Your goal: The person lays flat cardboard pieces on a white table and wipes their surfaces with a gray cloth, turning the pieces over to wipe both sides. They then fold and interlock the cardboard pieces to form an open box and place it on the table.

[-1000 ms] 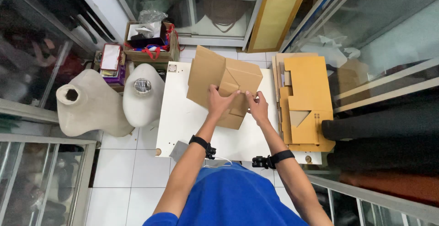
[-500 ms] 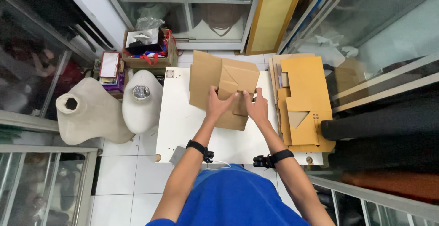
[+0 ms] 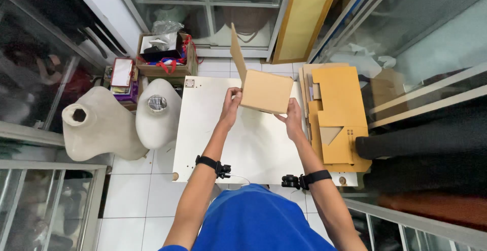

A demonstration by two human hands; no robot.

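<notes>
The cardboard box (image 3: 265, 91) is held up above the white worktop (image 3: 203, 129), between both hands. The left hand (image 3: 232, 104) has its grip clamped on the box's left edge, thumb and fingers pinching the wall; the right hand (image 3: 292, 116) is closed on the lower right corner from beneath. As a judgement, the folding looks well along: the body already stands as a squared shape with its walls up, while one long flap (image 3: 237, 53) sticks upright at the left, not yet folded down, so closing the top is what seems left. Whether anything lies inside the box cannot be told from this angle (the visible face is a plain outer wall).

Just to the right, flat die-cut cardboard sheets (image 3: 337, 114) lie stacked, overhanging the worktop's right edge, unfolded. On the floor beyond the far left corner of the worktop sits an open carton (image 3: 188, 68) holding a dark item, a crumpled clear bag and something with red ribbon or straps; beside it is a small stack of books or flat packs (image 3: 122, 76). Two pale mannequin torsos (image 3: 99, 126) stand on the tiled floor to the left, well apart from the hands.
</notes>
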